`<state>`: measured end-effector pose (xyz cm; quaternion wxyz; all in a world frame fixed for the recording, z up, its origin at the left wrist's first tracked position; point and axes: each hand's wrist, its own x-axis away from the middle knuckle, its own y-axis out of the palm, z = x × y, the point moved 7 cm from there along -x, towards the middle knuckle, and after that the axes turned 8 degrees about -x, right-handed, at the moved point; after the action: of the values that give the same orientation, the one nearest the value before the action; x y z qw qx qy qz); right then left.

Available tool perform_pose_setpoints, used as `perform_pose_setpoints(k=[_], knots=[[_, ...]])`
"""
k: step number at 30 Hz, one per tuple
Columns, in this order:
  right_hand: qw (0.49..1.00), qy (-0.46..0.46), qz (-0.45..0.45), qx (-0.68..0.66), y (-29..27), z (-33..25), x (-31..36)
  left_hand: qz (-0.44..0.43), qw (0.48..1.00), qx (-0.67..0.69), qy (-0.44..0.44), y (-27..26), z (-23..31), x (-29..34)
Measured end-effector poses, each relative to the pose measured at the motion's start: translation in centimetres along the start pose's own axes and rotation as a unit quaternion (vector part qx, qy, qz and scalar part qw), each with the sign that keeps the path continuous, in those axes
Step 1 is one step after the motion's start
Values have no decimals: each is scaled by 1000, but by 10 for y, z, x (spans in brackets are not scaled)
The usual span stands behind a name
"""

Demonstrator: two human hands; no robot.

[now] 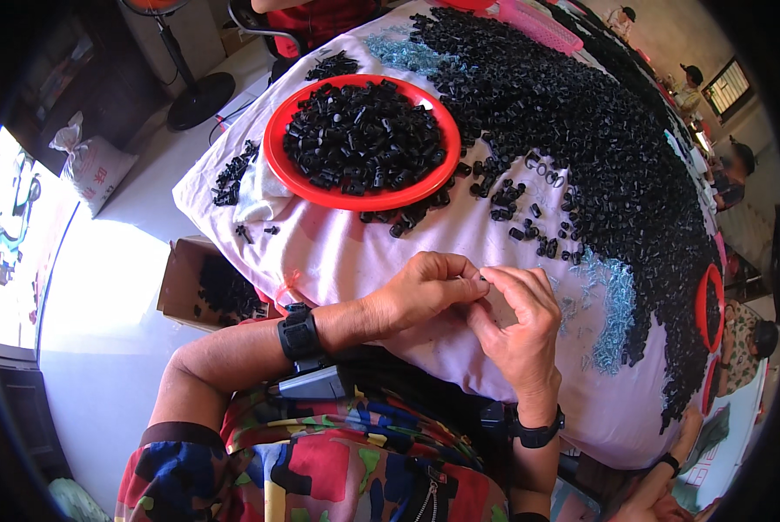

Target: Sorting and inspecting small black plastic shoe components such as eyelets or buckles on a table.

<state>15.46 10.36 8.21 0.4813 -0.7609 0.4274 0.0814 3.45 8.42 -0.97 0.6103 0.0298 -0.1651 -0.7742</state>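
My left hand (pixel 433 287) and my right hand (pixel 525 317) meet over the near edge of a table covered with pale pink cloth (pixel 338 252). Thumb and fingers of both are pinched together at one spot. A tiny dark bit shows between the fingertips, too small and covered to name. Beyond my left hand stands a red basin (pixel 364 203) heaped with small black cylindrical parts (pixel 359 135). Loose black parts (pixel 538 233) lie scattered past my right hand, in front of a large black pile (pixel 564 113). Small clear-blue pieces (pixel 615 304) are heaped to its right.
On the floor at left are a cardboard box (pixel 174 278) with black parts inside, a white sack (pixel 98 174) and a fan stand (pixel 200 100). A pink basket (pixel 542 26) sits at the far side. Another person's arm (pixel 669 470) reaches in at the lower right; others sit around the table.
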Motion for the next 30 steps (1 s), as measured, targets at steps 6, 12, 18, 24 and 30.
perform_pose_setpoints(k=[6,12,18,24,30], knots=[[1000,-5,-4,-20,2,3,-1,-10,998,57,-34,4,4,3],[1000,-27,0,-5,-3,2,0,-20,994,95,-48,6,3,6],[999,-42,-19,20,0,1,2,-75,993,67,-64,9,-1,7],[999,-43,-28,11,0,3,3,-50,995,51,-70,11,2,8],[998,-45,-31,20,3,2,2,-46,997,42,-46,8,-2,6]])
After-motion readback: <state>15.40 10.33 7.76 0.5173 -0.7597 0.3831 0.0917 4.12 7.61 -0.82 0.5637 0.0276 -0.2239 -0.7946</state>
